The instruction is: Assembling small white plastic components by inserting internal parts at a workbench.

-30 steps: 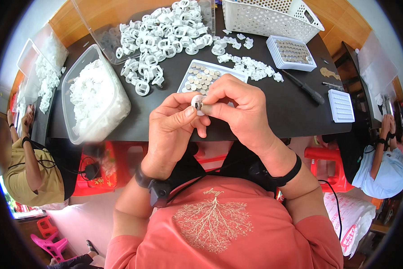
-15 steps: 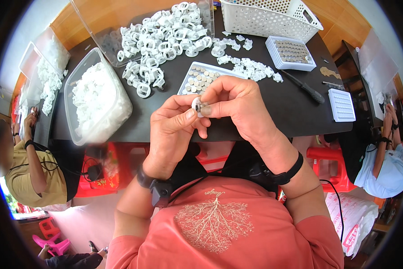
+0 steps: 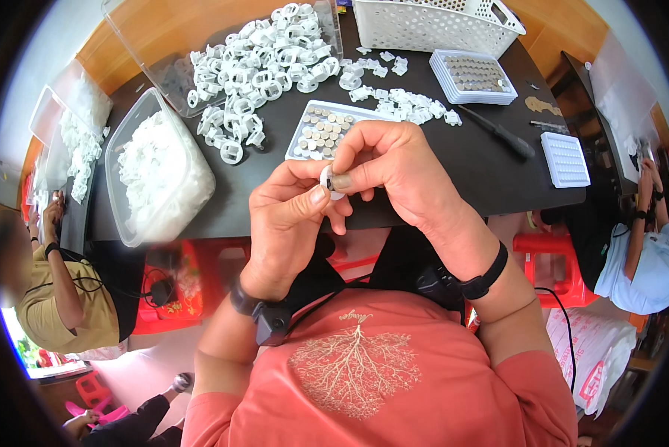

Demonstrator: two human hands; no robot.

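Dark and smooth, the desk (image 3: 506,186) spreads beyond our fingers, and past them, ahead and to the right, the basket (image 3: 431,31) is cut off by the upper edge of the view. Much of what we handle is hard to make out: our left fingers (image 3: 301,205) and right fingers (image 3: 364,176) cover much of the small white part (image 3: 325,177), and we cannot see whether a smaller piece sits between the right tips. Our right hand also hides the near right portion of the tray (image 3: 364,113), which lies just past the fingers with its discs (image 3: 325,134).

Compared with half a second ago, our right fingers have closed in on the part, and less of the grey bit at its right side shows. Tray and white rings (image 3: 264,74), the latter ahead and to the left, now appear a little further left.

The part sits directly between both sets of fingers: the left thumb and forefinger pinch it, while the right pair pinches its right side. We hold it clear of the desk.
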